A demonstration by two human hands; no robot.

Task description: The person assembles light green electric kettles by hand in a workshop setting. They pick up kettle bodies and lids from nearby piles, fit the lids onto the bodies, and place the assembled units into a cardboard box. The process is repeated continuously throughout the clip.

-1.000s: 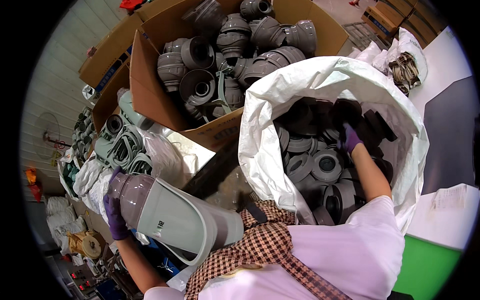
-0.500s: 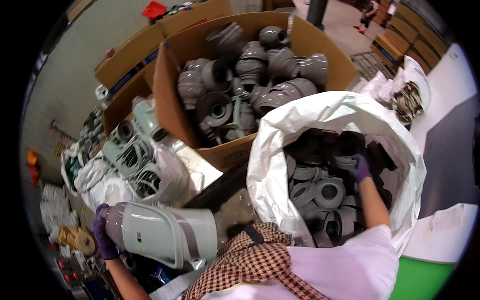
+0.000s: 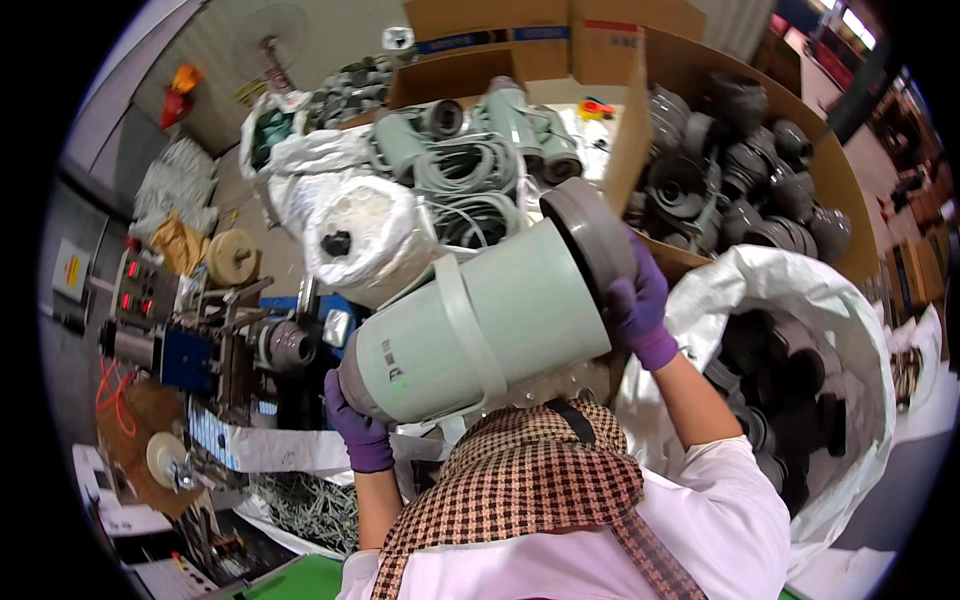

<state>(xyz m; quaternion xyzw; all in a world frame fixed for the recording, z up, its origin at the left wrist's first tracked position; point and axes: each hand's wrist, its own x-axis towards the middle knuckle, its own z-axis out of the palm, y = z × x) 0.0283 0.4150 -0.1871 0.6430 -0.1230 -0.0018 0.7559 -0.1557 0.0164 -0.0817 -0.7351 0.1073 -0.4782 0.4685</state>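
A large pale green plastic flask casing with a side handle lies slantwise in front of me. Its narrow grey neck is in the grip of my left hand, gloved in purple. In my right hand, also purple-gloved, is a dark grey round base cap. The cap is tilted at the casing's wide end; whether it is seated there I cannot tell. To my right, a white woven sack holds many more dark grey round caps.
A cardboard box of grey flask tops stands at the far right. Beyond the casing are green casings, coiled handles and a white bag. A machine with a control box stands at left, above a pile of screws.
My right hand has come out of the sack with a grey base cap and reached the casing's wide end. The casing is now raised in front of me, and my view has turned left.
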